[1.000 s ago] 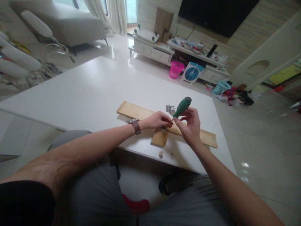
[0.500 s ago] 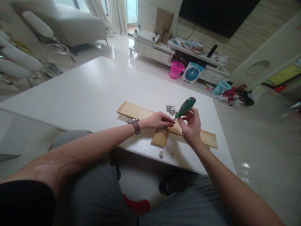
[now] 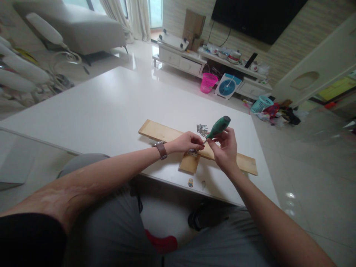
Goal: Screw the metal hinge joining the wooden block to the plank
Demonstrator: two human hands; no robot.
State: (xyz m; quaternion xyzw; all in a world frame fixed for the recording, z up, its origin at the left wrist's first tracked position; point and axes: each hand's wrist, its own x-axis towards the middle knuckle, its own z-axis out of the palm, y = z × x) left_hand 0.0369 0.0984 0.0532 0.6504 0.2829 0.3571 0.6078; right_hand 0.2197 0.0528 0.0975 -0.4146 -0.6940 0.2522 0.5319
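Observation:
My right hand (image 3: 226,152) is closed on a green-handled screwdriver (image 3: 219,127), which slants down to the left. Its shaft ends at the fingertips of my left hand (image 3: 191,141). Those fingers are pinched together over the boards; whatever is between them is hidden. Beneath both hands lies a long wooden board (image 3: 161,131), tilted across the table. A short wooden board (image 3: 189,164) meets its near side. Partly covered by my left hand, a metal hinge (image 3: 192,153) sits where the boards meet. Just beyond the long board is a small pile of metal hinges and screws (image 3: 201,129).
The white table (image 3: 91,107) stretches far to the left. A small cartoon figure (image 3: 190,182) and a small pale piece (image 3: 203,184) lie by its near edge. On the floor beyond stand a pink basket (image 3: 208,82) and a blue-and-white fan (image 3: 227,87).
The screwdriver's handle has shifted slightly left and down, along with my right fingers. My left hand stays nearly in the same place, and the boards have not moved.

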